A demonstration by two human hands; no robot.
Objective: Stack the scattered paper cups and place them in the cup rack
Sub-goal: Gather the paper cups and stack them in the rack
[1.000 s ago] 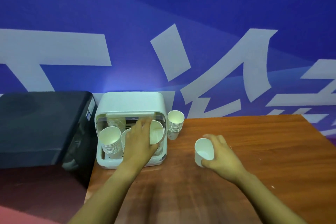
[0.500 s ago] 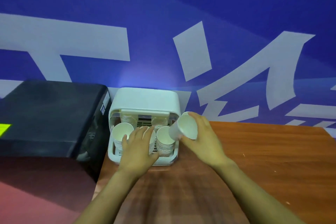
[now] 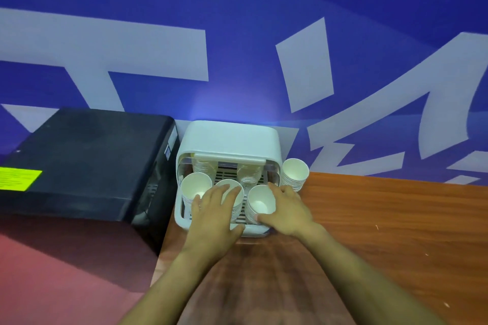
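Note:
A white cup rack [image 3: 230, 137] with an open front stands at the table's back left corner. Three stacks of white paper cups stand in its front row: a left stack [image 3: 196, 186], a middle stack [image 3: 232, 192] and a right stack [image 3: 260, 203]. More cups show behind them inside. My left hand [image 3: 215, 212] lies over the middle stack, fingers extended across its rim. My right hand [image 3: 286, 209] holds the right stack, thumb and fingers around its side. Another cup stack [image 3: 295, 173] stands on the table just right of the rack.
A black box [image 3: 84, 161] with a yellow label sits left of the rack, close against it. The brown wooden table [image 3: 383, 232] stretches to the right. A blue wall with white shapes rises directly behind the rack.
My right hand brought its single cup from beside the rack down onto the right front stack. My left hand stayed over the middle stack. The camera moved closer.

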